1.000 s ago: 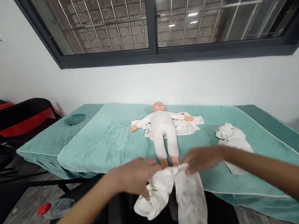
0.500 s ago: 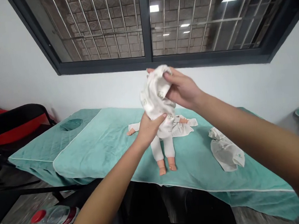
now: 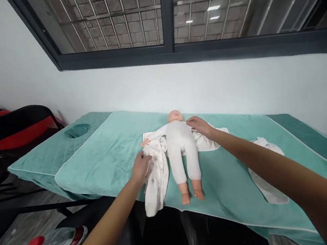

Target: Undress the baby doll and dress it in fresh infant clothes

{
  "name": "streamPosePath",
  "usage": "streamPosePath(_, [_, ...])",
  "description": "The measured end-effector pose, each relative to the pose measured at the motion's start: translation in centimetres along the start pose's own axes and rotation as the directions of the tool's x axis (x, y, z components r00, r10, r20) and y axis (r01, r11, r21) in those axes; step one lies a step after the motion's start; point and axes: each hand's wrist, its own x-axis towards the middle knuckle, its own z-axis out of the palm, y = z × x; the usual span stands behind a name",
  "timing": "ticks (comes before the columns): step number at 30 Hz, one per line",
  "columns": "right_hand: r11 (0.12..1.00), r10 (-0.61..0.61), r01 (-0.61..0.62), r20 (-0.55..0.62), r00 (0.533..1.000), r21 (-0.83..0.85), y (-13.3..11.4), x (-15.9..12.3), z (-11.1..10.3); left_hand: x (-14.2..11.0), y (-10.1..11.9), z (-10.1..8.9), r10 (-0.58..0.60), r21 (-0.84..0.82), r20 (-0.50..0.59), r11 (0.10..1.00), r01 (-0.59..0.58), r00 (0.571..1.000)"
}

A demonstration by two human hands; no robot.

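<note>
A baby doll (image 3: pixel 181 136) in a white bodysuit lies on its back on the bed, head toward the wall and bare feet toward me. At its side, left in the picture, lie white printed baby trousers (image 3: pixel 156 176), one end hanging over the bed's front edge. My left hand (image 3: pixel 141 166) has its fingers closed on the edge of these trousers. My right hand (image 3: pixel 199 126) is over the doll's shoulder, fingers stretched out, hiding the doll's arm there. A white printed garment (image 3: pixel 206 141) is spread flat under the doll's upper body.
The bed has a green cover (image 3: pixel 105 150) with a face hole (image 3: pixel 77 130) at the left. Another white garment (image 3: pixel 267 182) lies to the right, partly behind my forearm. A red-capped bottle (image 3: pixel 59 239) and black-and-red chairs (image 3: pixel 23 129) are at the left.
The trousers went from near the doll's feet, up bunched in both hands, then down beside the doll. My right hand has let go of them and moved to the doll's shoulder.
</note>
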Motion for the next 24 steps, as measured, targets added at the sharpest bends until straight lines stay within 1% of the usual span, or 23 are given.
streamPosePath(1, [0.998, 0.008, -0.010, -0.038, 0.999, -0.057, 1.3, 1.3, -0.2, -0.2, -0.6, 0.2, 0.099, 0.072, -0.018, 0.993, -0.097, 0.995])
streamPosePath(2, [0.995, 0.012, -0.019, -0.068, 0.998, -0.102, 2.5, 2.6, -0.4, -0.6, -1.1, 0.7, 0.196, 0.150, -0.006, 0.970, -0.193, 0.981])
streamPosePath(3, [0.990, 0.021, -0.032, -0.082, 0.996, -0.138, 3.7, 3.9, -0.6, -1.1, -1.5, 1.2, 0.261, 0.206, 0.039, 0.942, -0.264, 0.964])
streamPosePath(4, [0.985, 0.037, -0.050, -0.081, 0.996, -0.168, 4.6, 5.2, -0.8, -1.5, -1.9, 1.9, 0.273, 0.223, 0.107, 0.930, -0.291, 0.956])
streamPosePath(5, [0.979, 0.062, -0.074, -0.067, 0.996, -0.190, 5.4, 6.4, -1.0, -2.0, -2.2, 2.6, 0.211, 0.194, 0.194, 0.949, -0.248, 0.958])
streamPosePath(6, [0.973, 0.096, -0.103, -0.041, 0.995, -0.207, 6.1, 7.6, -1.1, -2.3, -2.4, 3.4, 0.111, 0.135, 0.281, 0.979, -0.154, 0.953])
streamPosePath(7, [0.965, 0.134, -0.133, -0.011, 0.991, -0.224, 6.5, 8.6, -1.2, -2.5, -2.6, 4.2, 0.003, 0.063, 0.361, 0.998, -0.027, 0.932])
streamPosePath(8, [0.957, 0.168, -0.159, 0.017, 0.986, -0.241, 6.8, 9.6, -1.3, -2.5, -2.9, 5.0, -0.096, -0.011, 0.430, 0.994, 0.111, 0.898])
streamPosePath(10, [0.945, 0.221, -0.198, 0.063, 0.973, -0.260, 6.9, 11.2, -1.3, -1.9, -3.5, 6.5, -0.241, -0.135, 0.535, 0.921, 0.364, 0.810])
streamPosePath(12, [0.948, 0.253, -0.220, 0.128, 0.959, -0.230, 6.7, 12.4, -1.1, -1.0, -4.1, 7.7, -0.328, -0.209, 0.610, 0.812, 0.545, 0.721])
streamPosePath(14, [0.966, 0.250, -0.221, 0.269, 0.930, -0.131, 6.3, 13.4, -0.7, 0.0, -4.5, 8.8, -0.366, -0.249, 0.672, 0.706, 0.663, 0.643])
streamPosePath(15, [0.972, 0.236, -0.225, 0.353, 0.905, -0.072, 6.1, 13.8, -0.4, 0.4, -4.5, 9.2, -0.374, -0.264, 0.694, 0.663, 0.701, 0.615])
streamPosePath(16, [0.972, 0.218, -0.232, 0.430, 0.876, -0.020, 5.9, 14.2, -0.1, 0.8, -4.4, 9.4, -0.373, -0.281, 0.709, 0.629, 0.725, 0.599])
streamPosePath(17, [0.970, 0.203, -0.243, 0.488, 0.849, 0.019, 5.5, 14.6, 0.2, 1.2, -4.1, 9.6, -0.368, -0.302, 0.714, 0.607, 0.736, 0.596])
streamPosePath(18, [0.966, 0.192, -0.253, 0.529, 0.827, 0.045, 5.1, 15.0, 0.5, 1.6, -3.6, 9.6, -0.359, -0.324, 0.711, 0.595, 0.735, 0.604])
streamPosePath(20, [0.965, 0.161, -0.251, 0.577, 0.801, 0.078, 3.7, 16.1, 1.5, 2.5, -2.3, 9.0, -0.342, -0.355, 0.708, 0.585, 0.729, 0.618])
streamPosePath(22, [0.973, 0.110, -0.211, 0.614, 0.781, 0.094, 1.8, 17.3, 2.9, 3.9, -0.7, 7.5, -0.337, -0.366, 0.701, 0.587, 0.722, 0.629])
streamPosePath(23, [0.979, 0.082, -0.182, 0.627, 0.775, 0.097, 0.7, 18.0, 3.9, 4.8, 0.0, 6.4, -0.341, -0.371, 0.689, 0.592, 0.715, 0.640])
streamPosePath(24, [0.983, 0.053, -0.151, 0.631, 0.774, 0.102, -0.3, 18.7, 5.1, 5.9, 0.7, 5.0, -0.350, -0.378, 0.664, 0.605, 0.701, 0.660])
